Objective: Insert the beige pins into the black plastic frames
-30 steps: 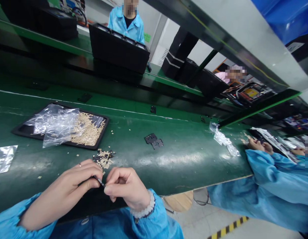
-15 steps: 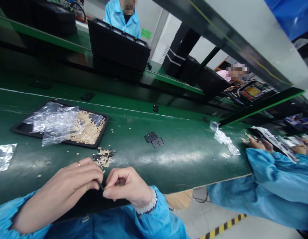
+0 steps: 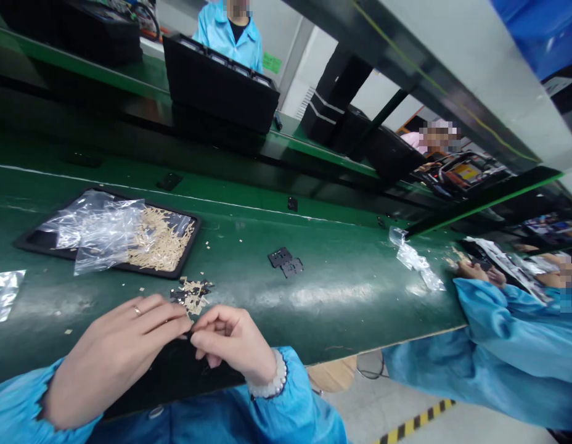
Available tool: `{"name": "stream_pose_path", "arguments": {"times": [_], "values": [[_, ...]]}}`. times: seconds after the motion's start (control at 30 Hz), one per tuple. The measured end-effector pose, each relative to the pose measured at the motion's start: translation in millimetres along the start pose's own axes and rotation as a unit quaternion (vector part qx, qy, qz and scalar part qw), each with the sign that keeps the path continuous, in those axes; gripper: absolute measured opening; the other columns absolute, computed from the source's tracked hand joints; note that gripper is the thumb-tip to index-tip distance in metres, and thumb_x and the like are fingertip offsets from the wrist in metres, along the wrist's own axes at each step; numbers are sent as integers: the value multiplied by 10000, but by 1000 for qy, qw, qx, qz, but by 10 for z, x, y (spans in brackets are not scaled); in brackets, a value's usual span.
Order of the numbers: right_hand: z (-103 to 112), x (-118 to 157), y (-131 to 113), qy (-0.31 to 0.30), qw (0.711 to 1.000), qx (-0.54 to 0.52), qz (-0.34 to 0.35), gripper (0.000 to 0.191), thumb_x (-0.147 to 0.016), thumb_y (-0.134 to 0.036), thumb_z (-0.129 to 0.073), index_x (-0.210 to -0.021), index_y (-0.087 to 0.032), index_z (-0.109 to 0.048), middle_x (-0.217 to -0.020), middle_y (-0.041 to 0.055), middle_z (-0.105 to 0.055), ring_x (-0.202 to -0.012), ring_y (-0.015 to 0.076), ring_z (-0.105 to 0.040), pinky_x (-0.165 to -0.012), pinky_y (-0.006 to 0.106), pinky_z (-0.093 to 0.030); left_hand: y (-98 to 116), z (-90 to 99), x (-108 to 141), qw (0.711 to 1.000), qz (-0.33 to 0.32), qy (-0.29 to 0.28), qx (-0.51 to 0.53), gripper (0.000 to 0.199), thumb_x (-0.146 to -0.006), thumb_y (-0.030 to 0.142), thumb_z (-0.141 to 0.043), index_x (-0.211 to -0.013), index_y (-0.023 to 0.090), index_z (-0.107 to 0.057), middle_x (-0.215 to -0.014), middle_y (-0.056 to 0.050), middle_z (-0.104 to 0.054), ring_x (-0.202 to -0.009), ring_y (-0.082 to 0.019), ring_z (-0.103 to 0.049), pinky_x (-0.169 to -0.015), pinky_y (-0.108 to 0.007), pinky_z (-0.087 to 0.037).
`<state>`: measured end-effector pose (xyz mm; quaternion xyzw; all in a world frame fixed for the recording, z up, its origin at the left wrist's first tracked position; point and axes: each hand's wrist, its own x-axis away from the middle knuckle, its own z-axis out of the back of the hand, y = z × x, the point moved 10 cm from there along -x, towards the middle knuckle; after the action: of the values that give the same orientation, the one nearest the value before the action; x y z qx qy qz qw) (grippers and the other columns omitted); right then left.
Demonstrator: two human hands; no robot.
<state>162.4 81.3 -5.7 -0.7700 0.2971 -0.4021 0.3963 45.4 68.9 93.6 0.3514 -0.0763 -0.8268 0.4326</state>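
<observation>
My left hand (image 3: pixel 124 342) is closed near the table's front edge, its fingers pressed together over a small black part that is almost wholly hidden. Fingertip to fingertip with it, my right hand (image 3: pixel 237 342) is pinched; whatever lies in that pinch is too small to make out. Just beyond the fingers is a small pile of beige and black bits (image 3: pixel 193 295). A black tray (image 3: pixel 187 250) behind it holds many small beige strips (image 3: pixel 163 243) and clear plastic bags (image 3: pixel 98 228).
Two flat black plates (image 3: pixel 286 262) lie mid-table. More dark pieces, one a black plate (image 3: pixel 169 180), are farther back. A clear bag (image 3: pixel 6 296) is at far left, crumpled plastic (image 3: pixel 415 259) at right. A co-worker's sleeve (image 3: pixel 494 308) is beside the table; a black box (image 3: pixel 219 83) stands on the shelf.
Both hands have shifted slightly away from me, towards the pile. The black part between them has turned mostly out of sight under my left fingers.
</observation>
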Motion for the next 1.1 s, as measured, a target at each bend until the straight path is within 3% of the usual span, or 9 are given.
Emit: {"name": "stream_pose_path", "arguments": {"times": [0.1,0.23,0.3,0.4,0.5,0.67,0.8,0.93,1.1], "values": [[85,-156,-86,9,999,-25,40,504,-624,-561,-890,-896,-171,-723,-626,-17,-713,-432,94,-604,-404,187,-466,28,-92,49,996,-75,16,-45,409,-1021,195,-362,-1151,296,-736,-1072,-15,-789,-963,-220,-721,-923,-350,-519],[635,-584,-644,114,983,-15,145,420,-641,-498,-892,-832,-171,-711,-674,8,-729,-493,109,-644,-464,211,-537,-84,-134,-78,986,-73,56,-138,459,-1042,271,-384,-1465,154,-518,-1333,-118,-697,-1131,-263,-696,-985,-353,-481],[942,-837,-1016,161,968,-7,192,347,-732,-443,-845,-935,-200,-703,-864,17,-768,-591,84,-674,-541,183,-557,-183,-106,-153,982,-44,70,-169,496,-1050,376,-381,-1422,89,-540,-1315,-178,-686,-1110,-305,-701,-962,-396,-492],[1168,-1160,-1343,181,960,25,211,373,-831,-379,-770,-1162,-238,-672,-1039,37,-776,-660,81,-703,-544,169,-547,-305,-79,-158,984,-30,67,-161,467,-1051,430,-357,-1222,139,-680,-1211,-149,-730,-1017,-300,-724,-884,-410,-522],[1018,-1213,-1209,133,973,78,173,338,-823,-384,-771,-1105,-209,-713,-902,34,-786,-585,95,-693,-500,181,-524,-457,-66,-44,989,-18,53,-140,434,-1042,446,-374,-1107,224,-741,-1128,-81,-770,-940,-274,-738,-801,-396,-541],[510,-657,-546,24,976,183,115,159,-798,-327,-787,-867,-184,-780,-713,7,-752,-542,124,-669,-549,239,-538,-767,-147,140,996,37,3,-79,455,-1031,477,-360,-1073,298,-776,-1053,-25,-799,-951,-238,-753,-836,-332,-572],[428,-295,-407,97,886,416,178,100,-898,-236,-694,-930,-217,-787,-883,37,-762,-772,169,-705,-776,305,-561,-761,-485,135,993,60,-60,-78,517,-1039,478,-320,-1182,235,-753,-1133,-88,-778,-907,-249,-758,-792,-332,-597],[364,-238,-357,139,817,517,216,180,-912,-226,-693,-1079,-213,-759,-1022,79,-747,-915,204,-696,-859,321,-554,-652,-762,78,992,68,-79,-72,497,-1039,322,-291,-1065,243,-781,-1002,-109,-777,-845,-237,-750,-763,-342,-599],[382,-233,-374,149,826,494,225,168,-915,-179,-660,-1047,-206,-760,-963,58,-744,-797,172,-694,-779,281,-565,-749,-714,80,990,109,-75,-39,524,-1032,448,-309,-981,285,-805,-992,-74,-803,-850,-229,-762,-731,-312,-598]]}}
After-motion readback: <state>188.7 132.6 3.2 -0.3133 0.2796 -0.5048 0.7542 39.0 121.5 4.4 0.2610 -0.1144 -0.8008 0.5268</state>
